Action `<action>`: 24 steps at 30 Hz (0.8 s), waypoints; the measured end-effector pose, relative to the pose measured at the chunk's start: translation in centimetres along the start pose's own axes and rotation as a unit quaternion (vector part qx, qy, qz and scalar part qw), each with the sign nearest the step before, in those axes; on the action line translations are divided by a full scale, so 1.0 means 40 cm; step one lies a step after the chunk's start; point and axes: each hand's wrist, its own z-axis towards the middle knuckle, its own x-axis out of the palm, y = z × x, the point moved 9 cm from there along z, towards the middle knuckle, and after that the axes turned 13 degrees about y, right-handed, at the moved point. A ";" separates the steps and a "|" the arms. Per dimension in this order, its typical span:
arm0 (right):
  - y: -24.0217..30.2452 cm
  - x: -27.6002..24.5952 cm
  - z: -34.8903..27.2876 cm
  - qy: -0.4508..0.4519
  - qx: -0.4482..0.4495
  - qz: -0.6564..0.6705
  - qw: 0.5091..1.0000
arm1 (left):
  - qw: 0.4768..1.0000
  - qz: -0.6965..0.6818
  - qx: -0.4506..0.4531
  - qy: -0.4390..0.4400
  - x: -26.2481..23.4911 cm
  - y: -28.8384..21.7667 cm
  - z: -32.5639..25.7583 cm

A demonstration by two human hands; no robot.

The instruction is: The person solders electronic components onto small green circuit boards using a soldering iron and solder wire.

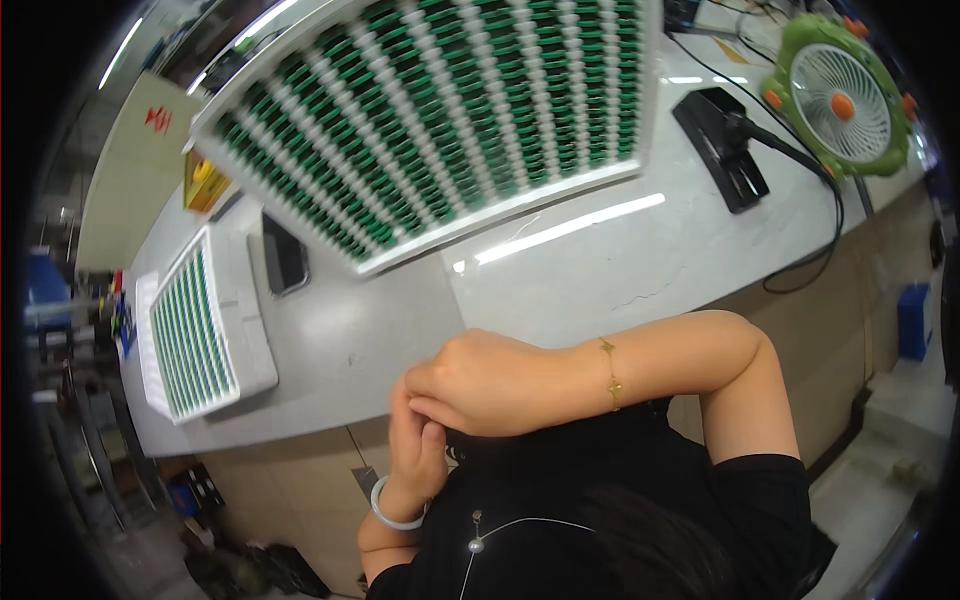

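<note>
My two hands meet in front of my chest, by the near edge of the grey table (350,345). The curled fingers of my right hand (485,385) lie over the fingertips of my left hand (415,455). A thin gold bracelet (612,385) circles my right wrist, and a pale bangle (392,515) my left. The left fingers are bent together, partly hidden by the right hand. Whether anything small is between the fingers cannot be seen. Beyond them stands a large white tray (500,222) with rows of green and white parts.
At the left lies a smaller white tray (255,350) with similar rows. A dark phone (285,255) lies between the trays, near a yellow box (203,187). On the right are a black stand (722,150) with a cable and a green fan (845,100).
</note>
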 end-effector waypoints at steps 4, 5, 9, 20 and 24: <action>-0.045 -0.100 -0.120 0.000 0.040 -0.014 0.999 | 0.874 -0.458 -0.120 0.109 0.004 0.202 -0.047; -0.072 -0.144 -0.171 -0.012 0.079 0.034 0.996 | 0.888 -0.424 -0.126 0.123 -0.048 0.234 -0.046; -0.149 -0.248 -0.338 -0.039 0.180 0.084 0.979 | 0.899 -0.397 -0.171 0.075 -0.314 0.419 -0.206; -0.144 -0.345 -0.501 -0.159 0.236 -0.114 0.952 | 0.850 0.026 -0.510 -0.132 -0.381 0.841 -0.937; -0.110 -0.363 -0.428 -0.163 0.218 -0.169 0.947 | 0.745 0.345 -0.562 0.102 -0.071 0.854 -0.915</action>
